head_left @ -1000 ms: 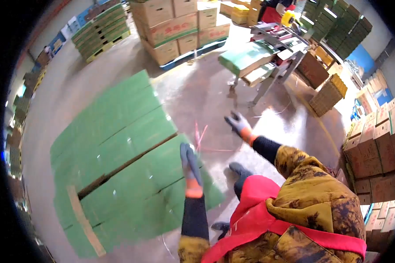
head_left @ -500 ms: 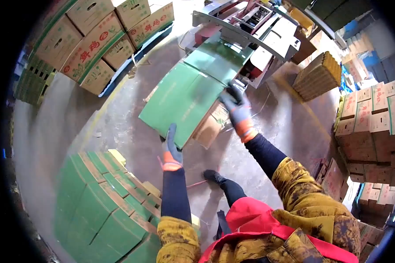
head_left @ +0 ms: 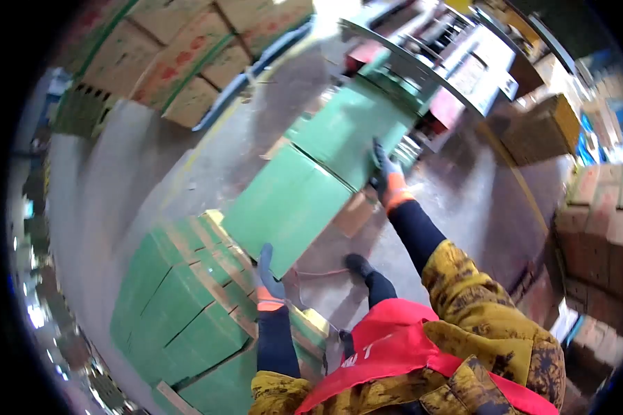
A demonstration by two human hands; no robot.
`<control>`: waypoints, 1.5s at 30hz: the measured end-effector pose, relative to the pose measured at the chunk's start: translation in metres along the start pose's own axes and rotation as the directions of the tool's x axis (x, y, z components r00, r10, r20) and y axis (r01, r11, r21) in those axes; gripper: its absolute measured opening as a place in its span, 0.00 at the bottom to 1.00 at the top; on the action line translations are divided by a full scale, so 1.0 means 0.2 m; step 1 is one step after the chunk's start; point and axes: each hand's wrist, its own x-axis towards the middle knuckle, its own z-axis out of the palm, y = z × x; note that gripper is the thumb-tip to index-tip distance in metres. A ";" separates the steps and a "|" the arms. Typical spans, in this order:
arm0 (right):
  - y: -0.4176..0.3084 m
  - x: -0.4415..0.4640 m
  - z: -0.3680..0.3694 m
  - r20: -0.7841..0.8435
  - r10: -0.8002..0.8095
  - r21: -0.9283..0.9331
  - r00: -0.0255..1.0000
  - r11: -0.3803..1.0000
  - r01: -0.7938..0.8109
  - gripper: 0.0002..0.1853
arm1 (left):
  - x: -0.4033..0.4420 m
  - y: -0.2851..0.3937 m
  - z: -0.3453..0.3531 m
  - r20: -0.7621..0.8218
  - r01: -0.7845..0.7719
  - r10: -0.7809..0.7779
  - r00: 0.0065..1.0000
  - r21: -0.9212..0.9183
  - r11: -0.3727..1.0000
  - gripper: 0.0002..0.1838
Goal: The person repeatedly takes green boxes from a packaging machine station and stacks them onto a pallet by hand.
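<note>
A flattened green cardboard box with a crease across it stretches from the machine's end toward me. My left hand, in a grey glove with an orange cuff, grips its near corner, thumb on top and fingers mostly hidden below. At the right-hand edge, farther out, my right hand in a matching glove holds the cardboard, its thumb over the green face. Below and left of the sheet stands a stack of green flattened boxes, close to the sheet's near end.
The machine with metal rails stands at the far end. Printed cartons are piled at upper left, more brown cartons at right. A brown cardboard bundle sits beside the machine. My foot is on the concrete floor.
The green cardboard has come nearer to me and closer to the green stack, away from the machine. My right hand has settled on its right edge. The whole view has shifted.
</note>
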 end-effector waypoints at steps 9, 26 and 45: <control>0.06 -0.45 0.08 0.441 0.511 0.031 0.738 0.813 -0.581 0.28 | -0.27 0.45 -0.26 -0.132 0.151 -0.155 0.979 -0.044 0.988 0.23; 1.53 -3.18 0.79 0.708 0.692 -0.698 0.138 0.716 -0.013 0.22 | -2.93 -0.15 -1.95 -0.935 -0.522 0.001 0.354 -0.196 0.830 0.22; 3.48 -5.01 1.75 0.777 0.565 -0.049 -0.280 0.496 0.867 0.24 | -3.57 -0.98 -4.44 -0.976 -0.543 0.210 0.058 0.145 0.827 0.30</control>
